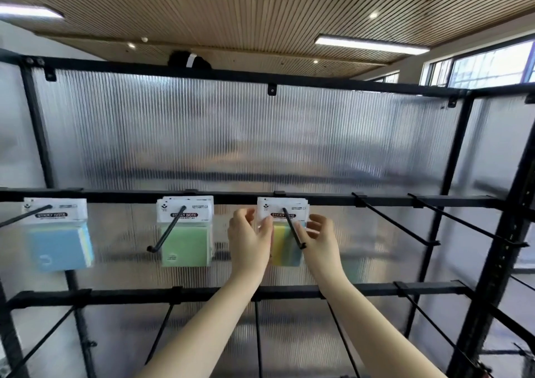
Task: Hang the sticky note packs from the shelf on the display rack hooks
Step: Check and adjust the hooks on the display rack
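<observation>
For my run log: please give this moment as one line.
left hand: holds multicolour pack | right hand: holds it | pack: on hook

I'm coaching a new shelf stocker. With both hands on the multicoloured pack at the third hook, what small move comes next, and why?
Probably let go with both hands. The multicoloured sticky note pack already hangs on its hook, back near the rail, while the left hand and right hand pinch its edges. The hooks to the right are bare.

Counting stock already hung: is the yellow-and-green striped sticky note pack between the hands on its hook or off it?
On: the black hook passes through the yellow-and-green striped sticky note pack, held by left hand and right hand.
</observation>
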`<state>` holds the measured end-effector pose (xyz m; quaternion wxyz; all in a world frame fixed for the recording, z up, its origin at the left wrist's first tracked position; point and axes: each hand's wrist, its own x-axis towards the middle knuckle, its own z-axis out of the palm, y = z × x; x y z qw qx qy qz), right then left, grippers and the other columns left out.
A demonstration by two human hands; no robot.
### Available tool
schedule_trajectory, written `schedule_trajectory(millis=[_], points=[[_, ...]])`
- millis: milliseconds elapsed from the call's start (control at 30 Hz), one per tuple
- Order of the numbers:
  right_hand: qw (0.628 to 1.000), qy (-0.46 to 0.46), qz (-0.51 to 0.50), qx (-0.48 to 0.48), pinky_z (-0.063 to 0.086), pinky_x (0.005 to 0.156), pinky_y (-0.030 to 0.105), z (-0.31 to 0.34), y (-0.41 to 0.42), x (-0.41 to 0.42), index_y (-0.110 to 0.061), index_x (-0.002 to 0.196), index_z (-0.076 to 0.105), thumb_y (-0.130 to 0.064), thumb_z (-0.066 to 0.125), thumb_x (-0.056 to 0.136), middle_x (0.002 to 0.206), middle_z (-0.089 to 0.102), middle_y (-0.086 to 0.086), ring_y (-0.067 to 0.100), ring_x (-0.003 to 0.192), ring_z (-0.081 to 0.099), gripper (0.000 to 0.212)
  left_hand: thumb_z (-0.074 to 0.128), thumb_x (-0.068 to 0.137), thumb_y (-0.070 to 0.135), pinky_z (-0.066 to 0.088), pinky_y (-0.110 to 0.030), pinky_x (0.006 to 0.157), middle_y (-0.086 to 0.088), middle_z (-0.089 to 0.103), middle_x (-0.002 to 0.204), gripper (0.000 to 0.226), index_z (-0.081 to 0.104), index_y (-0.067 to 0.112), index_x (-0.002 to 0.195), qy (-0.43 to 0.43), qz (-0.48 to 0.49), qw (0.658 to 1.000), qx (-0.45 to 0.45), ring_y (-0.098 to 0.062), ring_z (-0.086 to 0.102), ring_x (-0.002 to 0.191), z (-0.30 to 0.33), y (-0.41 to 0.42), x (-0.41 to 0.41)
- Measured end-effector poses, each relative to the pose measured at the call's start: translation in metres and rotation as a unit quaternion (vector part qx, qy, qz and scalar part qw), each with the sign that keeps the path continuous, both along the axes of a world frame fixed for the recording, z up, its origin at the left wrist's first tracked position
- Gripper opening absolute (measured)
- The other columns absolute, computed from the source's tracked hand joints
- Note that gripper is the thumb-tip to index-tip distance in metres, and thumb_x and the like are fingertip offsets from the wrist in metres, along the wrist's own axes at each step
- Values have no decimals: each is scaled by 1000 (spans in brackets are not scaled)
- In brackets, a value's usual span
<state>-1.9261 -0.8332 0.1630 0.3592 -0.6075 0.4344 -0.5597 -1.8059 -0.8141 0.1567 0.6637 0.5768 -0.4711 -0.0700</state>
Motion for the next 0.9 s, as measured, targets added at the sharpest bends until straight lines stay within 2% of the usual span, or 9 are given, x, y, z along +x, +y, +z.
schedule_trajectory(millis=[133,233,367,433,500,567,667,733,900], points=[[999,24,2,28,46,62,15,-9,-12,6,-9,127,42,-20,62,92,115,52,4,12,92,54,42,57,92,35,48,-32,78,-12,57,105,38,50,4,113,22,5,999,40,-25,57,96,-2,-14,-2],[998,42,-2,49,39,52,10,-15,-17,7,-9,127,43,-23,57,95,103,50,-4,3,81,52,38,56,91,42,45,-22,67,-9,58,103,40,50,7,110,37,-8,998,56,-19,59,89,-7,-16,-2],[990,102,-3,96,37,57,15,-32,-17,2,-11,113,48,-24,59,94,102,58,2,5,78,52,25,57,90,45,50,-31,74,-8,60,103,45,51,6,111,32,-13,993,113,-21,59,93,-17,-10,-1],[980,149,6,134,41,62,22,-46,-16,-3,-8,110,52,-21,57,94,101,62,5,12,80,55,20,59,92,29,50,-31,75,-9,60,107,32,51,5,112,19,6,989,146,-20,58,94,-22,-6,-2],[965,196,23,173,43,65,26,-61,-12,-9,-7,109,56,-19,53,96,87,61,3,15,76,55,19,56,92,11,44,-23,65,-8,61,108,17,53,7,108,21,1,983,182,-16,57,86,-29,3,-1],[951,234,49,198,46,68,29,-75,-5,-13,-5,111,59,-17,51,96,82,59,3,19,78,57,21,51,92,7,42,-24,63,-6,62,106,18,55,9,109,2,-12,974,226,-16,58,84,-40,16,1],[948,252,74,179,47,63,26,-91,11,-13,-10,108,63,-18,51,96,84,63,3,17,74,58,19,50,92,8,43,-26,77,-7,60,112,27,52,6,119,-20,-10,960,278,-20,57,97,-55,37,6],[952,257,76,148,43,55,19,-94,23,-11,-16,105,63,-20,50,96,78,62,-4,10,68,57,17,50,92,8,41,-23,77,-7,61,113,27,53,6,119,-31,-9,956,293,-17,56,95,-62,53,11],[945,307,97,66,46,62,23,-80,53,6,-17,109,63,-20,47,95,92,63,-3,15,79,60,21,49,91,11,43,-22,65,11,61,88,20,58,29,89,-86,30,959,268,-5,55,79,-69,94,39]])
